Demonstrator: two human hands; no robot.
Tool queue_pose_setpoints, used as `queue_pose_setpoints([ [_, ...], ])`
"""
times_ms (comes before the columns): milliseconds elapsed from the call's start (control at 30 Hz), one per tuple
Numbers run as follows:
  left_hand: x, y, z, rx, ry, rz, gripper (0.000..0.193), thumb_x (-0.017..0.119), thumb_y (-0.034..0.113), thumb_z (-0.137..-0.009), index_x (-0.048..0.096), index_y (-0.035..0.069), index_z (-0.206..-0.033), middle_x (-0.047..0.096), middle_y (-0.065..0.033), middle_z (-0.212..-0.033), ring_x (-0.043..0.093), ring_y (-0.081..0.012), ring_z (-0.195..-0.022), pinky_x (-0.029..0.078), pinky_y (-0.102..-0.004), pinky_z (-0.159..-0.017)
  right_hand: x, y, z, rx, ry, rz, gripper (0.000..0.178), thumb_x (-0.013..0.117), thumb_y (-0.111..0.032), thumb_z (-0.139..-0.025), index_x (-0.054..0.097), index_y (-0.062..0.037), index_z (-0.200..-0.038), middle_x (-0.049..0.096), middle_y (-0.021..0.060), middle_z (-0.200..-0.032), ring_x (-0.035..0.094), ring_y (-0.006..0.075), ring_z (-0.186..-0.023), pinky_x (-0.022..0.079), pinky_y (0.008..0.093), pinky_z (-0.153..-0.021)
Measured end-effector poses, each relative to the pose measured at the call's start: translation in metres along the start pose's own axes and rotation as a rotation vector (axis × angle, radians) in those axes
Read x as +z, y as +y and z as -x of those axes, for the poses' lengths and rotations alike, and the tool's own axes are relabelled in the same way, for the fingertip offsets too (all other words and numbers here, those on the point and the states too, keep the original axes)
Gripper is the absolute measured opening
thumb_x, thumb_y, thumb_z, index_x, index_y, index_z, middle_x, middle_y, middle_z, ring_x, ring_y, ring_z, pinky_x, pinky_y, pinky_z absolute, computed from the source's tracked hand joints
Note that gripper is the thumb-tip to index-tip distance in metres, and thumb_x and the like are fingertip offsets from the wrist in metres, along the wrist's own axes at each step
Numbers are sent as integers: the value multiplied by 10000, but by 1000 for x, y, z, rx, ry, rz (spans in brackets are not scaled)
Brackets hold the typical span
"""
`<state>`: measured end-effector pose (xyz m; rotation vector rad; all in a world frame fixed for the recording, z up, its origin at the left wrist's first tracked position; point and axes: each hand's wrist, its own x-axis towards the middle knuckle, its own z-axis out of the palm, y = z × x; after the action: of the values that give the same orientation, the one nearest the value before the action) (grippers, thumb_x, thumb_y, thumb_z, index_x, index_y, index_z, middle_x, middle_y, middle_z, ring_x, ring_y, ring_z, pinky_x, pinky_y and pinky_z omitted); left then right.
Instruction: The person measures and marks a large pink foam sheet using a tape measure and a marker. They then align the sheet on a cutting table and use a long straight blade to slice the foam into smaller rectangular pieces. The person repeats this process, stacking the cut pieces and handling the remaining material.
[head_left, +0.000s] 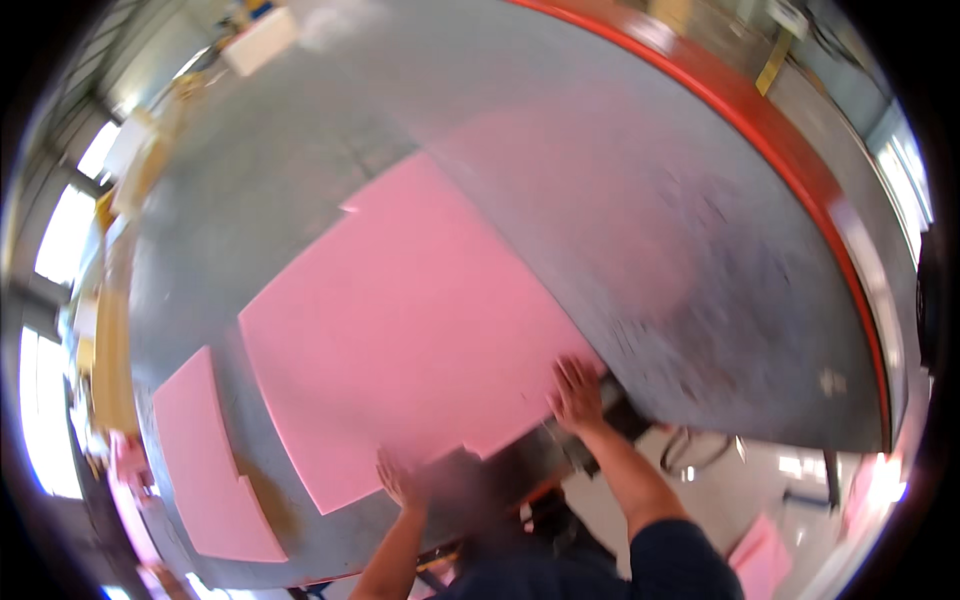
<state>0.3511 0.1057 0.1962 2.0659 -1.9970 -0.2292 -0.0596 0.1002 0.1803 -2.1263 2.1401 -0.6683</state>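
Note:
A large pink foam-like sheet (400,320) lies flat on the grey table, with small notches cut in its far and near edges. My right hand (577,395) rests on its near right corner, fingers stretched forward. Close to the near edge, left of the notch, my left hand (400,482) touches the sheet with its fingers extended; it is slightly blurred. Neither hand is wrapped around anything. A narrower pink piece (215,465) with a stepped side lies apart, to the left of the big sheet.
The grey tabletop (760,330) has dark scuffs on the right and a red rail (740,105) along its far right side. A white block (260,40) sits at the far left. Yellowish pieces (112,380) line the left side. More pink material (762,555) is low on the right.

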Motion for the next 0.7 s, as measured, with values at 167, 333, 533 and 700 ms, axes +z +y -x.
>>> queue_pose_setpoints([
  [167, 6, 14, -3, -50, -22, -61, 668, 553, 271, -935, 330, 32, -1518, 313, -209, -1599, 244, -417, -1496, 119, -568, -1219, 1, -13, -4, 5, -66, 16, 666, 607, -379, -877, 494, -35, -1435, 461, 176, -1506, 380, 406, -1421, 251, 615, -1154],
  [333, 19, 15, 4, -36, 32, -46, 649, 490, 307, -950, 340, 8, -1507, 327, -229, -1584, 251, -426, -1491, 119, -583, -1209, 1, -7, -9, 14, -137, 64, 672, 567, -395, -889, 479, -30, -1446, 444, 182, -1518, 367, 411, -1429, 219, 608, -1170],
  [533, 21, 18, 5, -61, 46, -46, 640, 472, 315, -952, 362, -10, -1492, 355, -240, -1562, 278, -434, -1475, 132, -586, -1204, 1, -6, -7, 20, -122, 81, 671, 565, -396, -882, 485, -33, -1441, 450, 182, -1511, 365, 414, -1428, 211, 614, -1171],
  [700, 14, 19, 2, -37, 86, -23, 641, 477, 313, -947, 362, -3, -1492, 362, -238, -1557, 292, -436, -1467, 137, -590, -1201, 2, -10, -5, 7, -77, 87, 665, 565, -381, -875, 486, -35, -1438, 460, 175, -1501, 367, 414, -1427, 215, 616, -1171],
])
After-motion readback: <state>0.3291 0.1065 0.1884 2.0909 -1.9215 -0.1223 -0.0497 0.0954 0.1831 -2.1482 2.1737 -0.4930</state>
